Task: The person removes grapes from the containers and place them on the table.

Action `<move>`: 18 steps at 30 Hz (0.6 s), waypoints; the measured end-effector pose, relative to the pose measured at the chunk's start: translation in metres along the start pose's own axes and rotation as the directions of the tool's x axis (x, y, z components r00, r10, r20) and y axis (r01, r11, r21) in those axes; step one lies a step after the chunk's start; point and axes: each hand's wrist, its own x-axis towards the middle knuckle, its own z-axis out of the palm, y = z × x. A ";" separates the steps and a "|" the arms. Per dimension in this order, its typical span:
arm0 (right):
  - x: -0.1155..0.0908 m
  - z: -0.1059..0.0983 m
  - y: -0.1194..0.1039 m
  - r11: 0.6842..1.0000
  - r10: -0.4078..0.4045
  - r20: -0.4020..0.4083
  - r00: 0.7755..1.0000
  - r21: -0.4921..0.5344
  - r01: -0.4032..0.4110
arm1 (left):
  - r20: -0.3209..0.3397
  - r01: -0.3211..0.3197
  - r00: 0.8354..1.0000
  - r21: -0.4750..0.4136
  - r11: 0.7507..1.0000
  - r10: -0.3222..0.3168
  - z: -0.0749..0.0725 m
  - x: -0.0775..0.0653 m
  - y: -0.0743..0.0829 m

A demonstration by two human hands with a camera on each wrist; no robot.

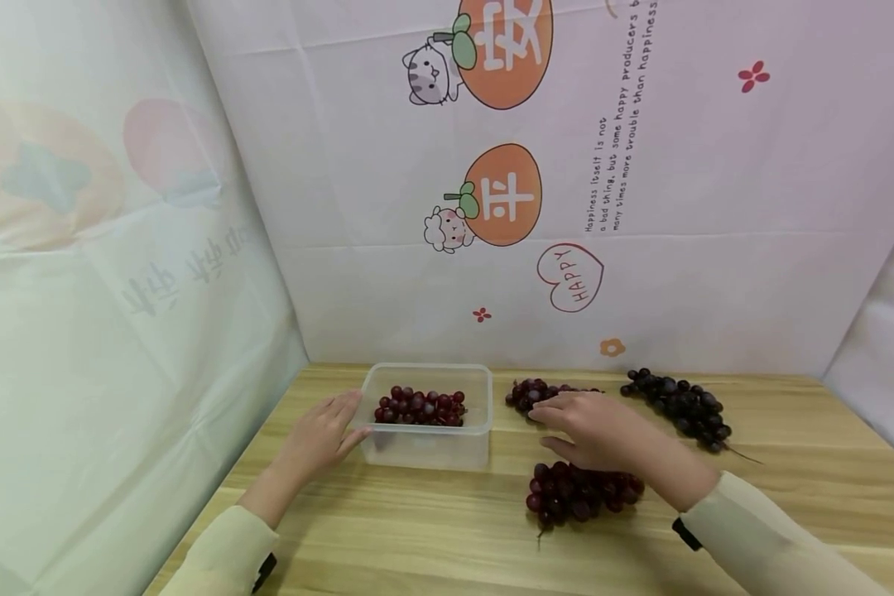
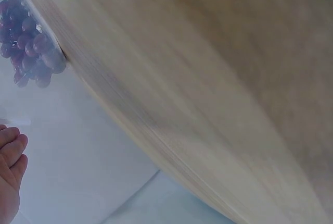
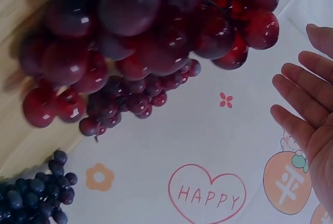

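Note:
A clear plastic container [image 1: 426, 452] holds a bunch of red grapes [image 1: 420, 406]. At its left side is my left hand [image 1: 320, 429], fingers extended along the rim and thumb near the front corner. My right hand [image 1: 588, 426] is over the table between two other bunches, its fingers stretched out and nothing in its grasp. The nearer bunch of dark red grapes [image 1: 577, 497] lies partly beneath the right wrist. Behind the right hand, the farther red bunch [image 1: 529, 394] is partly hidden by it. In the right wrist view, the right hand's fingers [image 3: 299, 99] are straight and apart from the grapes.
A bunch of black grapes [image 1: 684, 407] lies at the back right, its thin stem pointing toward the front right. The wooden table [image 1: 417, 530] meets a printed white cloth backdrop [image 1: 685, 281] at the back. White cloth [image 1: 156, 348] also hangs at the left.

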 end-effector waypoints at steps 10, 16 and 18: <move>0.034 0.008 0.002 0.996 0.014 0.010 1.000 0.083 -0.014 | -0.025 -0.019 1.000 -0.015 1.000 0.019 0.001 0.000 0.000; 0.053 0.009 0.001 0.997 0.012 0.026 1.000 0.076 -0.014 | 0.006 0.000 1.000 -0.025 1.000 0.000 0.000 0.000 0.001; 0.061 0.007 0.000 0.996 0.016 0.043 0.999 0.083 -0.020 | 0.012 0.008 1.000 -0.030 1.000 -0.007 0.000 0.000 0.001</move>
